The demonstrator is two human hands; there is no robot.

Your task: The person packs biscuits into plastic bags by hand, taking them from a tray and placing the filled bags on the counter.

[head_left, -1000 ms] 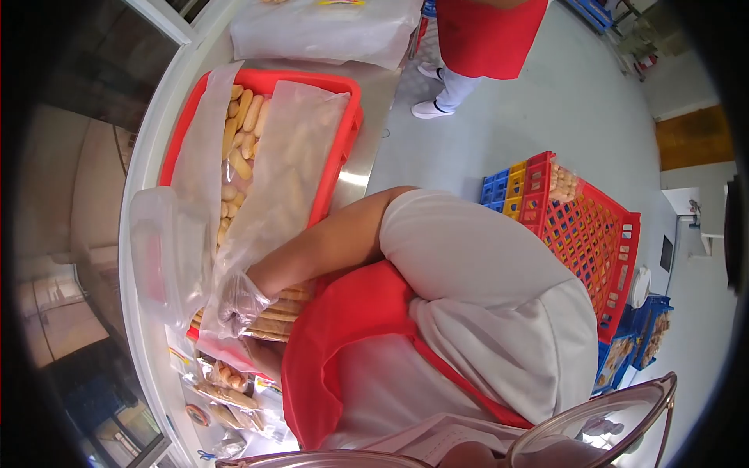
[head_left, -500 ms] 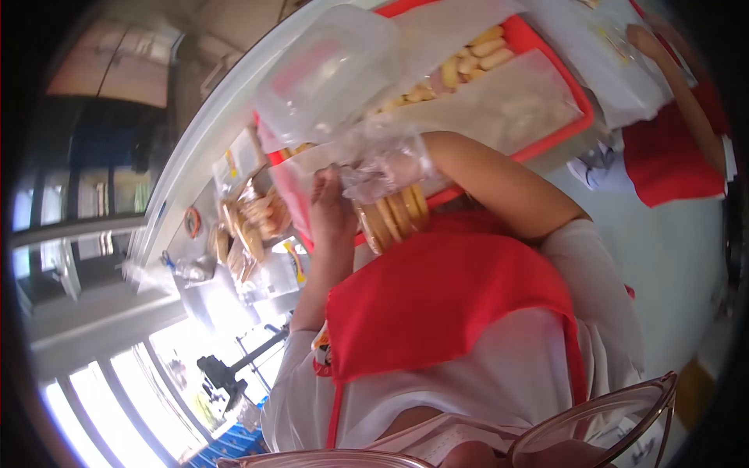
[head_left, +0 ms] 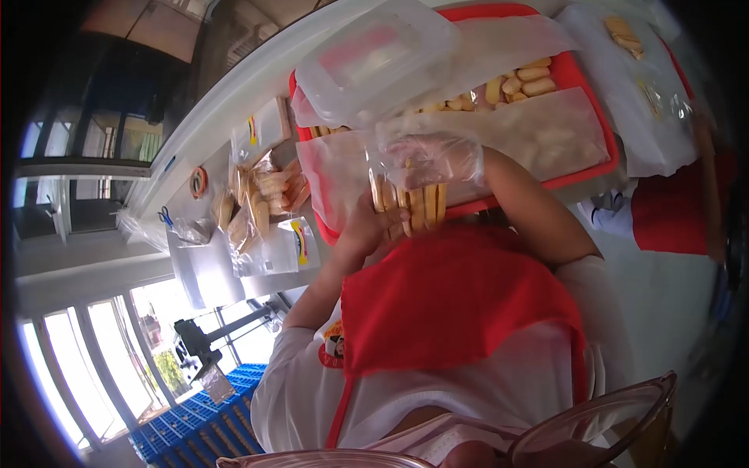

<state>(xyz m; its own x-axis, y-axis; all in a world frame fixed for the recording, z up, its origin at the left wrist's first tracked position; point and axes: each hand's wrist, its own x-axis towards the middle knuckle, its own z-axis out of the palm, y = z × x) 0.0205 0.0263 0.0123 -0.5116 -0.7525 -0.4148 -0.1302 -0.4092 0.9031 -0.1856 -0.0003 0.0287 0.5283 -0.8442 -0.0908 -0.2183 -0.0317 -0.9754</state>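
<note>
Long pale biscuits [head_left: 421,209] in clear plastic lie side by side at the near edge of the red crate [head_left: 602,125]. My left hand [head_left: 367,226], bare, grips their left side with bent fingers. Over their far end is my right hand [head_left: 445,156], in a clear plastic glove, its fingers closed around them. Translucent paper [head_left: 538,129] covers part of the crate, and loose biscuits [head_left: 534,80] show between the sheets. A clear plastic container [head_left: 378,58] rests on the crate's far left part.
Bagged biscuits [head_left: 261,195], a roll of tape [head_left: 199,182] and blue scissors [head_left: 165,216] lie on the left counter. A plastic-covered stack [head_left: 632,93] stands at the right, beside a co-worker in a red apron [head_left: 675,210]. Blue crates [head_left: 203,421] are at lower left.
The view has swung left, bringing the left counter and windows in. My left hand, mostly hidden earlier, now holds the biscuits with my right hand. The co-worker has come beside the covered stack.
</note>
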